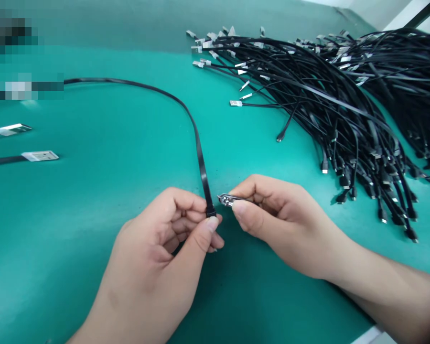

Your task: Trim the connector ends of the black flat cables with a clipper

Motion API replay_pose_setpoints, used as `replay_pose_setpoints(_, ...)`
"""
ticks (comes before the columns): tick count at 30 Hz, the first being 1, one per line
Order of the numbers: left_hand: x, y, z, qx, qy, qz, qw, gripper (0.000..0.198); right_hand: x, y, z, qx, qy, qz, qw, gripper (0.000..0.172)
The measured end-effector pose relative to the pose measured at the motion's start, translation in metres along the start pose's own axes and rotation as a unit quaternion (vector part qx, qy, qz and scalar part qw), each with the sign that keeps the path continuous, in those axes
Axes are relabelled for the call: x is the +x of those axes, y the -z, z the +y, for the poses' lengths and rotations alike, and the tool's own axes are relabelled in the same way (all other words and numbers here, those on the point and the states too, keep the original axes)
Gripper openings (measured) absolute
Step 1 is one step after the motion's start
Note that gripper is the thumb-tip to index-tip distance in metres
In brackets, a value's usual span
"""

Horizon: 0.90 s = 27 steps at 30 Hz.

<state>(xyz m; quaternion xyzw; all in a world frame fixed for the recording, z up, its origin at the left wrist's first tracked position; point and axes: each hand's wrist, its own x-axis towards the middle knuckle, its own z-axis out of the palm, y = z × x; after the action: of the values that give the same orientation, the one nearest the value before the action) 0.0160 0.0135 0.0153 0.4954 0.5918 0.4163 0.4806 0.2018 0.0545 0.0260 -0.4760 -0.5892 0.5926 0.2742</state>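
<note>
My left hand (165, 239) pinches the end of a flat black USB cable (197, 138) between thumb and fingers, with a small black cable tip (210, 210) showing above the thumb. The cable arcs up and left across the mat into a blurred patch. My right hand (279, 220) holds a small metal nail clipper (228, 200) between thumb and forefinger. The clipper's jaws sit just left of my right fingers, close to the cable tip but apart from it.
A large bundle of black cables (344, 105) with metal USB plugs lies across the right of the teal mat (93, 143). Two more USB plugs (39, 155) (10, 129) on black cables lie at the left.
</note>
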Motion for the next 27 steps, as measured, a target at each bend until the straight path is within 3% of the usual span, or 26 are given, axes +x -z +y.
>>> replay_pose_setpoints(5,0.000,-0.001,-0.001,0.016,-0.008,0.005,1.000,0.012,0.000,0.001,0.000,0.059,0.003,0.003,0.998,0.010)
replay_pose_setpoints(13,-0.003,-0.001,-0.006,0.034,-0.018,0.014,0.999,0.011,-0.001,0.007,-0.003,-0.003,0.072,0.084,0.994,0.010)
replay_pose_setpoints(19,-0.003,-0.001,-0.009,0.045,-0.035,0.008,0.998,0.012,-0.002,0.010,-0.001,-0.052,0.117,0.074,0.989,0.009)
replay_pose_setpoints(22,-0.003,0.000,-0.010,0.050,-0.046,-0.009,0.998,0.015,-0.004,0.013,0.000,-0.130,0.178,0.076,0.972,0.011)
replay_pose_setpoints(27,-0.004,0.004,-0.012,0.061,-0.065,-0.028,0.996,0.020,-0.008,0.018,-0.005,-0.280,0.268,0.070,0.919,0.013)
